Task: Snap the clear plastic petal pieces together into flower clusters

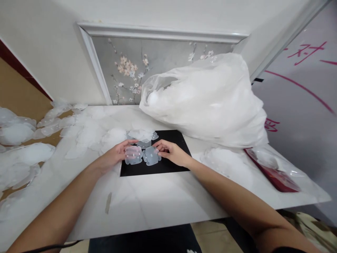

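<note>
Two translucent plastic pieces are being handled side by side on a black mat [168, 168] in the middle of the tabletop [158, 203]. The left piece [133, 155] is being touched by the left hand [116, 154], whose fingers are lying loosely spread along its edge rather than clamped on it. The right piece [151, 155] is being pinched at its edge by the fingertips of the right hand [171, 151]. Both pieces are flat, roughly square with rounded lobes, thin, frosted, and dotted with small white studs.

Judging from the layout, the work is only partly done: a small heap of similar pieces [143, 135] is waiting just behind the hands, while many pale, cloudy pieces [79, 130] are being kept spread across the left of the tabletop. A large, crinkled, milky plastic bag [207, 102] is bulging full at the back right. A red packet [273, 172] under clear film is lying at the right edge.
</note>
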`<state>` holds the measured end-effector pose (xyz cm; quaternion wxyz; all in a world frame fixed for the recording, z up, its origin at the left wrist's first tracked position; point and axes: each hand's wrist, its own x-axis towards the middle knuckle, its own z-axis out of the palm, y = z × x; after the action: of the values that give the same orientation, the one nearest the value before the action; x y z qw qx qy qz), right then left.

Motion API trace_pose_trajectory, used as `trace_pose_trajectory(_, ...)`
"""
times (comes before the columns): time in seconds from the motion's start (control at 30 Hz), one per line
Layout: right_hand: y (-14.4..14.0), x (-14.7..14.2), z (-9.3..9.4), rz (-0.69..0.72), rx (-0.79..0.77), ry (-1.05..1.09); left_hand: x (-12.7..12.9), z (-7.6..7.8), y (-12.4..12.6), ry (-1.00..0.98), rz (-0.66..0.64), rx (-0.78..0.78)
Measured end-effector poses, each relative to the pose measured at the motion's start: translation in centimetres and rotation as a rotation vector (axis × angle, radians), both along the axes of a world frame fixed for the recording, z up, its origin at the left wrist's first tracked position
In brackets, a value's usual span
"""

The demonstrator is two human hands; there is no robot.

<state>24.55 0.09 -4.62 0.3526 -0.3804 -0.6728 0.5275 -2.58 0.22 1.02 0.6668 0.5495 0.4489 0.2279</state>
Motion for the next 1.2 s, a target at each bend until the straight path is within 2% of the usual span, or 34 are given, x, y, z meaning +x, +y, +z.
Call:
trace_pose_trajectory(0.27,0.1,0.5,-0.1,0.045,0.027,0.005,-0.6,-0.4,0.1,-0.018,-0.082,0.036)
trace_pose_trajectory(0.33,0.1,0.5,-0.3,0.044,0.018,0.020,-0.8,-0.4,0.0,0.034,-0.154,0.147)
trace_pose_trajectory(0.47,0.3,0.5,-0.6,0.027,0.010,0.021,-0.9,-0.2,0.0,0.289,-0.302,0.537)
trace_pose_trajectory(0.53,0.3,0.5,-0.5,0.024,0.015,0.013,-0.7,-0.1,0.0,0.400,-0.336,0.645)
trace_pose_trajectory(0.6,0.3,0.5,-0.4,0.026,0.011,0.012,-0.4,-0.1,0.0,0.447,-0.316,0.712)
trace_pose_trajectory(0.67,0.4,0.6,-0.3,0.028,-0.001,0.018,0.0,0.0,0.0,0.441,-0.219,0.747)
trace_pose_trajectory(0.73,0.4,0.6,-0.2,0.027,-0.012,0.027,0.2,0.2,-0.1,0.388,-0.068,0.661)
trace_pose_trajectory(0.8,0.5,0.6,-0.2,0.026,-0.018,0.034,0.3,0.2,-0.1,0.302,0.040,0.436)
trace_pose_trajectory(0.87,0.5,0.7,-0.3,0.025,-0.024,0.038,0.3,0.2,-0.1,0.225,0.061,0.198)
trace_pose_trajectory(0.93,0.5,0.7,-0.4,0.025,-0.028,0.037,0.2,0.1,-0.1,0.197,0.040,0.061)
trace_pose_trajectory(1.2,0.3,1.0,-0.4,0.030,-0.009,0.017,0.2,0.9,-0.4,0.137,0.040,-0.037)
